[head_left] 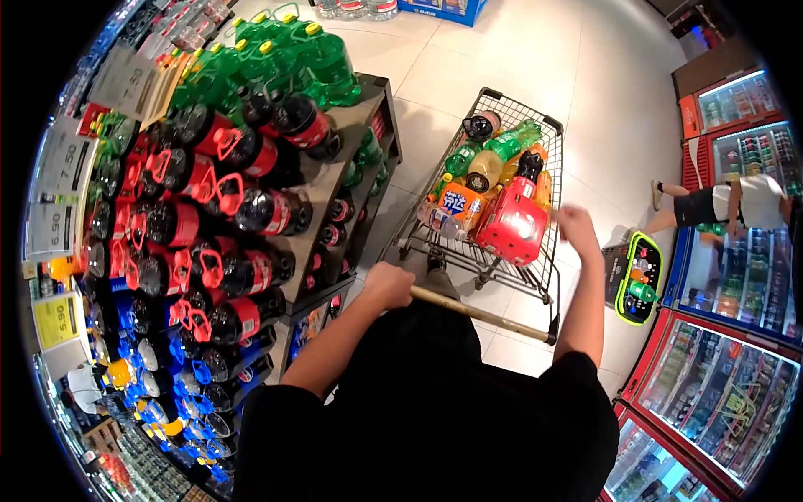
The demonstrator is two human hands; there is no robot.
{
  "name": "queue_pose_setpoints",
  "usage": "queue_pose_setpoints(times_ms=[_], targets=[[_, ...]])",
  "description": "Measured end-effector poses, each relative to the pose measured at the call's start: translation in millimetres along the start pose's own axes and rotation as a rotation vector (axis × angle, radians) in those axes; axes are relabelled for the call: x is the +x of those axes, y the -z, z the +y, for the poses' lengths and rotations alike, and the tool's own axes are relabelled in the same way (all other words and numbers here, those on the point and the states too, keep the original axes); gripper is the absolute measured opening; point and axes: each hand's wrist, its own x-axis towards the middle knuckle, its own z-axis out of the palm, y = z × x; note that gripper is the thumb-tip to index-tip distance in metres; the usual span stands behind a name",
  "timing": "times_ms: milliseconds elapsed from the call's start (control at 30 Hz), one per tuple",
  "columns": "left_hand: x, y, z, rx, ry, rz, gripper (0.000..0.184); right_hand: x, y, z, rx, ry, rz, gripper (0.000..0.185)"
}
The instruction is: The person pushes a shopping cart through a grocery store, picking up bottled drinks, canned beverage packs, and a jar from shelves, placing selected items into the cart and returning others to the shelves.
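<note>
My left hand (389,286) is wrapped round the handlebar (493,314) of a wire shopping cart (548,284). Beside the cart's right rim, my right hand (577,226) is raised with its fingers curled; whether anything is in them is hidden. Closest to that hand in the cart lies a shiny red pack (514,224). An orange soft drink pack (458,205) with blue-and-white lettering sits to its left. Green soda bottles (507,144), a tan-coloured bottle (484,171) and a dark-capped bottle (478,127) lie farther forward.
A tall display stand (322,201) with cola bottles (268,211) and green soda bottles (326,63) rises close on the left. On the right, a person (749,201) stands near glass-door fridges (711,376) and a green-rimmed basket (642,284). A blue crate (443,8) is ahead.
</note>
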Motion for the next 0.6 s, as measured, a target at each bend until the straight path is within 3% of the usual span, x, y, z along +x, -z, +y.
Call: queue_pose_setpoints(times_ms=[67,133,200,300,333,400,433,467,500,533,567,600], targets=[[12.9,11.5,-2.0,0.018,0.013,-0.009,0.022,92.4,-14.7,-17.6,-0.06,0.206,0.292,0.039],[19.9,19.5,-4.7,-0.023,0.033,0.038,0.019,143.3,-33.7,-75.4,-0.109,0.21,0.151,0.041],[29.1,25.6,-5.7,-0.038,0.036,0.095,0.017,221.6,-65.7,-84.1,-0.185,0.418,0.192,0.046],[41.5,29.7,-9.2,-0.066,0.057,0.109,0.015,310.6,-93.7,-114.8,-0.16,0.493,0.088,0.058],[46.5,28.8,-8.9,-0.08,0.067,0.111,0.015,382.7,-115.6,-82.0,-0.107,0.701,0.161,0.062],[59.3,31.0,-5.8,-0.099,0.072,0.088,0.015,452.0,-132.2,-59.6,-0.087,0.543,0.055,0.058],[63.3,32.6,-7.1,-0.107,0.097,0.088,0.015,436.4,-128.3,-77.6,0.101,0.41,-0.054,0.052],[65.8,33.0,-7.3,-0.111,0.105,0.083,0.015,530.4,-157.5,-25.6,0.248,0.616,-0.21,0.05],[69.3,33.5,-6.2,-0.111,0.102,0.076,0.015,527.7,-146.8,-43.1,0.095,0.236,-0.276,0.093],[74.8,34.1,-4.6,-0.108,0.087,0.066,0.015,496.2,-133.3,-75.8,0.075,0.039,-0.382,0.094],[80.7,32.9,-3.2,-0.103,0.083,0.047,0.015,477.3,-138.1,-80.8,0.076,0.098,-0.252,0.073],[83.1,33.7,0.0,-0.097,0.086,0.048,0.016,507.8,-143.1,-62.8,-0.01,0.109,-0.381,0.011]])
